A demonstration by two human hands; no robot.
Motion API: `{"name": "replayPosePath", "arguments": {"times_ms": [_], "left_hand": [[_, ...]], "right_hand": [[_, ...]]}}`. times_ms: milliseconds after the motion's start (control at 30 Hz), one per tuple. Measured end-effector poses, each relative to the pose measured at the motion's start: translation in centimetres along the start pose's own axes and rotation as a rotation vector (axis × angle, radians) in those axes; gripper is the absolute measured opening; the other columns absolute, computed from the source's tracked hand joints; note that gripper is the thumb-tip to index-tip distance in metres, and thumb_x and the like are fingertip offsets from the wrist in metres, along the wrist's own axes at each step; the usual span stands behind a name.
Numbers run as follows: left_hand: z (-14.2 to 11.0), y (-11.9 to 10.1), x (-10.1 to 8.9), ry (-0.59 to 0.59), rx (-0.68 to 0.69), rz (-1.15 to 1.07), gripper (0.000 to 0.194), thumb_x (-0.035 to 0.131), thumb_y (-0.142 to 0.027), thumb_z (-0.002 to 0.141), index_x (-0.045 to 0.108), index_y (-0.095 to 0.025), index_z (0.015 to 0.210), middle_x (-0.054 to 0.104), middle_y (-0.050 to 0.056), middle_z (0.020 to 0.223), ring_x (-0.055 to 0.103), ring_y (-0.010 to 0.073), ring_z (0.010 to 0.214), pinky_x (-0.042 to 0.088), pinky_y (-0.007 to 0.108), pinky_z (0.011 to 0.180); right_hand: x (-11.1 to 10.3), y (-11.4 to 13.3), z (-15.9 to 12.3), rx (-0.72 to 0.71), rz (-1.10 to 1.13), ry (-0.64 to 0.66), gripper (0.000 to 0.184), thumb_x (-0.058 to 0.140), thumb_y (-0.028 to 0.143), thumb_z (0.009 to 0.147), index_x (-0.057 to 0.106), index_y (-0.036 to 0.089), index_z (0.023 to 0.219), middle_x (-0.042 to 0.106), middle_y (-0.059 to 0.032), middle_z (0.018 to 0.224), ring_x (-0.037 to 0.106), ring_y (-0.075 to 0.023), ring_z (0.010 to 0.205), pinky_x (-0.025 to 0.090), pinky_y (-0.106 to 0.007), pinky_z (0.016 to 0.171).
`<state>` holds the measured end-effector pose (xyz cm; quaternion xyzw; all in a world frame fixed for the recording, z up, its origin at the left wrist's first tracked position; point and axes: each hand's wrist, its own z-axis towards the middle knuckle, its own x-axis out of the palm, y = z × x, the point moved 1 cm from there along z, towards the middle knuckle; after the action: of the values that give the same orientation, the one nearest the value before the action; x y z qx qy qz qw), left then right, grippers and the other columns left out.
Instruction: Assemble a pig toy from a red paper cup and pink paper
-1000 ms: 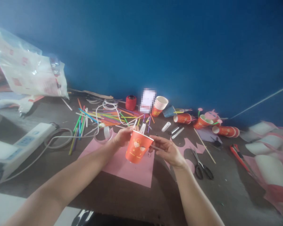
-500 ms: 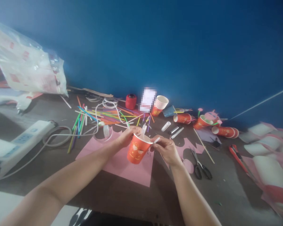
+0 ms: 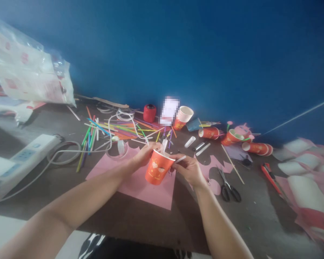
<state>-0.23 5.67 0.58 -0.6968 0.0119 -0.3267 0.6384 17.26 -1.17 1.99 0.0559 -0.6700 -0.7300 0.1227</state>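
Cup (image 3: 158, 169): centre of the frame, red with a printed pattern, tilted and held up in front of the pink sheet (image 3: 143, 194); a clear piece (image 3: 164, 145) shows above its rim, too blurred to identify.
Left hand (image 3: 148, 155): nearly closed, gripping the cup at its left side near the rim.
Right hand (image 3: 188, 169): fingers bent in a pinch around a short white strip (image 3: 180, 159) at the cup's right rim; whether they also press on the cup, I cannot tell.
Right of the hands: scissors (image 3: 227, 185) with blades parted, beside pink scraps (image 3: 215, 164) and a thin stick (image 3: 233, 166).
Upper middle: red spool (image 3: 149, 114), pixelated screen (image 3: 169, 110) and cup stack (image 3: 182, 118) in a row, before the blue wall (image 3: 162, 54).
Left of centre: coloured straws (image 3: 126, 128) in a loose heap, a white cable (image 3: 90, 152) running across them.
Far left: plastic bag (image 3: 29, 72) at upper left, glue gun (image 3: 24, 112) below it, power strip (image 3: 29, 153) lower down.
Far right: red cutter (image 3: 271, 177) on the desk (image 3: 240, 226), just beside white rolls (image 3: 310, 194).
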Motion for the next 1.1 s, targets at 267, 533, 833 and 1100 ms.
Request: {"name": "replayPosePath", "arguments": {"times_ms": [267,533,833,1100], "left_hand": [[-0.2,-0.2,0.0,0.074,-0.006,0.12,0.046,0.061,-0.054,0.067,0.047,-0.014,0.05,0.041,-0.002,0.045,0.036,0.0081,0.043,0.026,0.023,0.044],[0.0,0.0,-0.3,0.055,0.111,0.263,0.043,0.055,-0.055,0.077,0.056,-0.014,0.064,0.043,-0.002,0.055,0.037,0.0084,0.05,0.027,0.022,0.049],[0.4,-0.8,0.2,0.053,0.262,0.449,0.022,0.067,-0.035,0.074,0.068,-0.014,0.069,0.054,0.005,0.077,0.051,0.0146,0.072,0.037,0.026,0.062],[0.1,-2.3,0.9,0.026,0.347,0.812,0.02,0.067,-0.037,0.074,0.071,-0.018,0.072,0.058,0.004,0.07,0.051,0.0167,0.077,0.04,0.03,0.074]], "right_hand": [[-0.8,-0.6,0.0,0.043,0.017,0.155,0.023,0.063,0.036,0.081,0.068,0.02,0.097,0.061,-0.0004,0.066,0.059,-0.0137,0.056,0.048,-0.03,0.057],[-1.7,-0.5,0.4,0.007,-0.158,0.053,0.029,0.051,0.037,0.089,0.062,0.019,0.109,0.058,0.0012,0.061,0.056,-0.0126,0.057,0.045,-0.028,0.059],[-1.6,-0.5,0.6,-0.076,-0.368,-0.012,0.033,0.046,0.035,0.092,0.058,0.021,0.12,0.061,-0.0032,0.083,0.057,-0.0117,0.061,0.046,-0.027,0.06],[-1.0,1.0,0.5,-0.188,-0.528,0.036,0.036,0.038,0.028,0.095,0.052,0.024,0.128,0.058,-0.004,0.085,0.057,-0.0132,0.069,0.048,-0.03,0.071]]}}
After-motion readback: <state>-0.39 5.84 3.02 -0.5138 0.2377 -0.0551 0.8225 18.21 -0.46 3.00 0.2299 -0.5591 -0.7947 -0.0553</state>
